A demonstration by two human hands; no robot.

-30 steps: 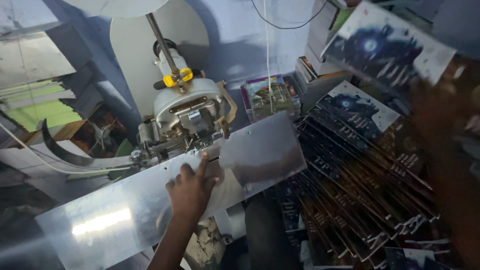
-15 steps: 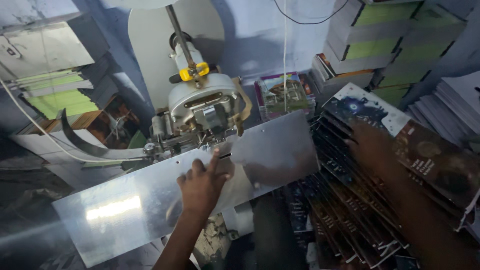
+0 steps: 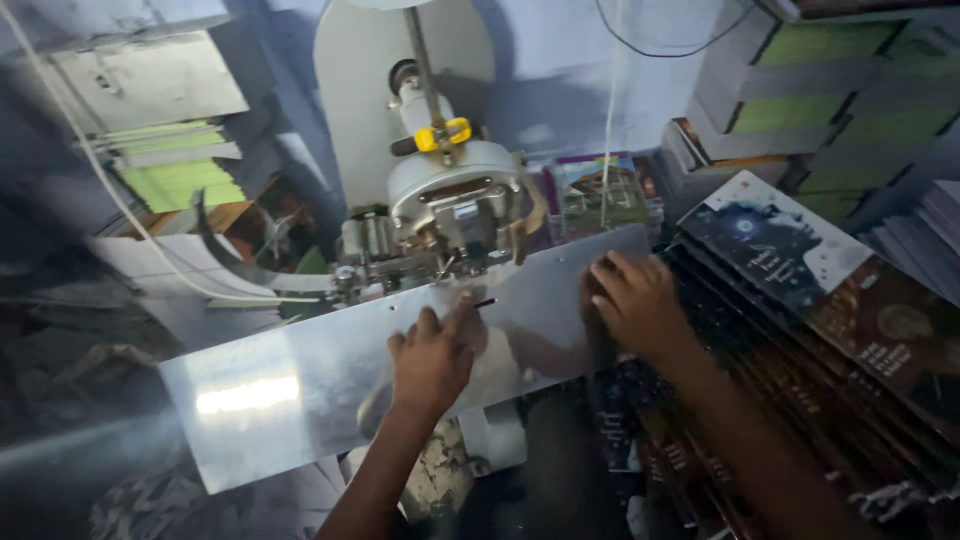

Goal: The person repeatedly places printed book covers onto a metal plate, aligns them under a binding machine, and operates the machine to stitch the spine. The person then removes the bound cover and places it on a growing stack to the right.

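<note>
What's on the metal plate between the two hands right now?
In the head view, the plate is bare between the left hand and right hand: only shiny metal with their reflections. Both hands rest flat on it.

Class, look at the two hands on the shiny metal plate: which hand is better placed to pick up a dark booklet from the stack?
Probably the right hand: it rests at the metal plate's edge beside the booklet stack. The left hand lies mid-plate, under the machine head.
</note>
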